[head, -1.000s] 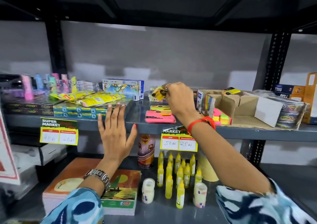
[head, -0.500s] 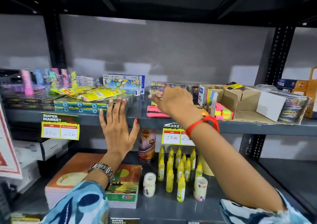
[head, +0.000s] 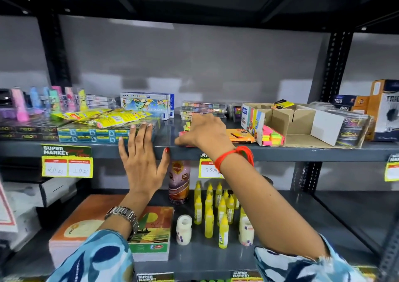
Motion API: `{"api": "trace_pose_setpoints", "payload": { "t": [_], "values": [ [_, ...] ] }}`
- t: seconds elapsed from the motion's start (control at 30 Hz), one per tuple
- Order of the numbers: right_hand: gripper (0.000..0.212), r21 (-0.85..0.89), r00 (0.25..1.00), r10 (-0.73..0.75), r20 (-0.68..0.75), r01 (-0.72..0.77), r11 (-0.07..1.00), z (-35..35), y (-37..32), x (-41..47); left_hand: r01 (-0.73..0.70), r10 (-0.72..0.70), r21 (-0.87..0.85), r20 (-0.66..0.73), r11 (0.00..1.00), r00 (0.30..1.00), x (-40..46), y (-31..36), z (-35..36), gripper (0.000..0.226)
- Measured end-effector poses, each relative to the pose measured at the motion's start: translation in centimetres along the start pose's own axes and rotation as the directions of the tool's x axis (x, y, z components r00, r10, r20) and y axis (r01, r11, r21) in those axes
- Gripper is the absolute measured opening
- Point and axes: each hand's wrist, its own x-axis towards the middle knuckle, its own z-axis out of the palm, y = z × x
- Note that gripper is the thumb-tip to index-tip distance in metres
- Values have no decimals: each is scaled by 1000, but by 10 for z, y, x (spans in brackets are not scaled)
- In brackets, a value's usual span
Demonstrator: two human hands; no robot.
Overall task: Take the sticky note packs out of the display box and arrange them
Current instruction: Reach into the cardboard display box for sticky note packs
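Placing step: right hand [head: 203,131], fingers pressed flat on packs [head: 183,133] at shelf [head: 280,152] front; left hand [head: 141,152] spread, empty. Next: box [head: 302,128] at three o'clock.

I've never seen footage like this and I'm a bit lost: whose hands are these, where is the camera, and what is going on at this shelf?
The camera sits on a person's head, looking forward and down, so you see their own two arms. The left hand lies flat and open against the shelf edge, holding nothing. The right hand presses down on pink sticky note packs on the shelf; whether it grips one is unclear. To the right stands the opened cardboard display box, with neon sticky notes still in it. An orange pack lies between the hand and the box. Yellow glue bottles stand on the shelf below.
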Motion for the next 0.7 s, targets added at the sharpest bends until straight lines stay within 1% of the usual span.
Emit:
{"api": "trace_pose_setpoints", "payload": {
  "t": [0.17, 0.23, 0.3, 0.4, 0.5, 0.57, 0.63, 0.7],
  "values": [
    [47, 194, 990, -48, -130, 73, 978, -17, 10, -24, 12, -13, -30, -41, 999, 999, 0, 2, 0, 64],
    [46, 271, 981, -31, -194, 84, 959, -35, 18, -33, 43, -46, -38, -68, 998, 997, 1, 6, 2, 63],
    [49, 306, 963, 14, -268, 71, 950, -56, 33, -36, 83, -86, -40, -72, 996, 994, 2, 12, 3, 64],
    [54, 330, 912, 119, -393, 19, 944, -83, 69, -39, 108, -110, -32, -54, 994, 992, 2, 23, 5, 64],
    [50, 267, 851, 217, -479, -94, 959, -97, 114, -41, 109, -111, -31, -65, 994, 992, 0, 28, 7, 60],
    [49, 265, 824, 276, -494, -160, 951, -99, 139, -40, 113, -115, -25, -73, 993, 991, 1, 28, 8, 60],
    [47, 253, 824, 305, -477, -204, 946, -95, 158, -39, 120, -121, -22, -71, 993, 990, 0, 28, 8, 60],
    [41, 250, 831, 346, -436, -258, 933, -88, 171, -39, 116, -117, -28, -75, 993, 990, 0, 28, 8, 59]
  ]
}}
